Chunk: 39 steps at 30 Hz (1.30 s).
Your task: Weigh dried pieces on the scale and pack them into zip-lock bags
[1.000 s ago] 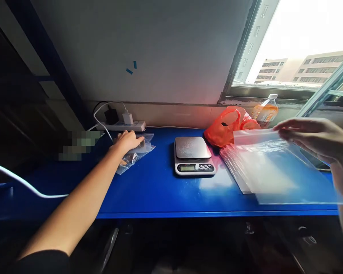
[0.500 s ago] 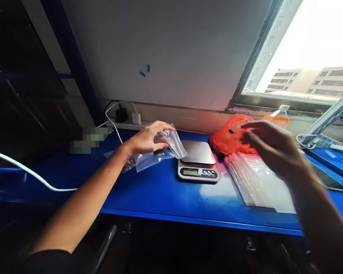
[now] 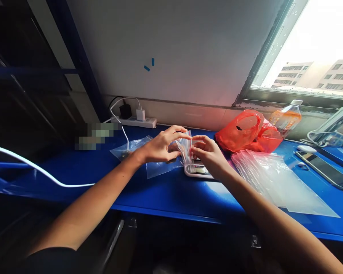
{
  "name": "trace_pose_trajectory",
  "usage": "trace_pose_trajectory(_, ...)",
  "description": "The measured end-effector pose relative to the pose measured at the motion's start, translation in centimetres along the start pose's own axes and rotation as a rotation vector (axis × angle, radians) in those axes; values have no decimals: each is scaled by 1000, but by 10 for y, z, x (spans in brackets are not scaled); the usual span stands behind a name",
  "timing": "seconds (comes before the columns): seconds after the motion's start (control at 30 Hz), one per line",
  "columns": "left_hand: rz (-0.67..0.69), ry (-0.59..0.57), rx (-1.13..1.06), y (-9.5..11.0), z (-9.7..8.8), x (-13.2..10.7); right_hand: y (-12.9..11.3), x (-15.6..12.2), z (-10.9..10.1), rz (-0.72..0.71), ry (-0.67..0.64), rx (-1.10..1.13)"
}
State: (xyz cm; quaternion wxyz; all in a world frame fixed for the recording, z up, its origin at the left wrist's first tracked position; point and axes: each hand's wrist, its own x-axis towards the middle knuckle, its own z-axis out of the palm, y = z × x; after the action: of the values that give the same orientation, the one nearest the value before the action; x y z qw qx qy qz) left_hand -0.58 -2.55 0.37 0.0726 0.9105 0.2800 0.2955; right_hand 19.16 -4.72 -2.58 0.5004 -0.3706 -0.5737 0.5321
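A clear zip-lock bag (image 3: 185, 149) is in my left hand (image 3: 159, 147), its thumb and fingers curved around the bag near its mouth. My right hand (image 3: 206, 153) meets it from the right, fingertips on the red-lined zip edge. Beneath my hands sits a digital kitchen scale (image 3: 198, 173), its steel plate mostly hidden behind my right hand. The bag's lower part lies toward the left on the table. Another clear bag (image 3: 120, 151) with something dark in it, hard to make out, lies left of my left hand.
On the blue table (image 3: 165, 199), flat plastic bags (image 3: 286, 186) are stacked at right. Behind them are a red plastic bag (image 3: 237, 131) and an orange drink bottle (image 3: 288, 118). A phone (image 3: 327, 171) lies far right; a power strip (image 3: 148, 122) stands by the wall.
My right hand has moved left from near the red bag to the zip edge of the clear bag. My left hand still holds that bag. The view has shifted slightly.
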Motion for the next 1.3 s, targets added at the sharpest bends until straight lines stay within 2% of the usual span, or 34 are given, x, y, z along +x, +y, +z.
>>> trace_pose_trajectory(0.17,-41,-39,38,12,2,0,-2,-1,1,-15,44,58)
trace_pose_trajectory(0.27,-19,-57,2,16,1,-1,-4,-1,-1,-24,37,80)
trace_pose_trajectory(0.47,109,64,26,16,7,1,-3,-6,1,-13,-8,135)
trace_pose_trajectory(0.63,123,105,87,19,9,1,-3,-10,6,-13,-37,136)
trace_pose_trajectory(0.8,115,14,176,19,14,0,-1,-10,12,-82,-24,-86)
trace_pose_trajectory(1.0,186,-39,61,20,15,2,4,-4,1,-200,172,-500)
trace_pose_trajectory(1.07,158,-53,69,21,12,2,-1,-5,-2,-214,150,-567)
trace_pose_trajectory(1.3,32,-43,238,11,3,-2,-13,-19,8,-240,-87,-759)
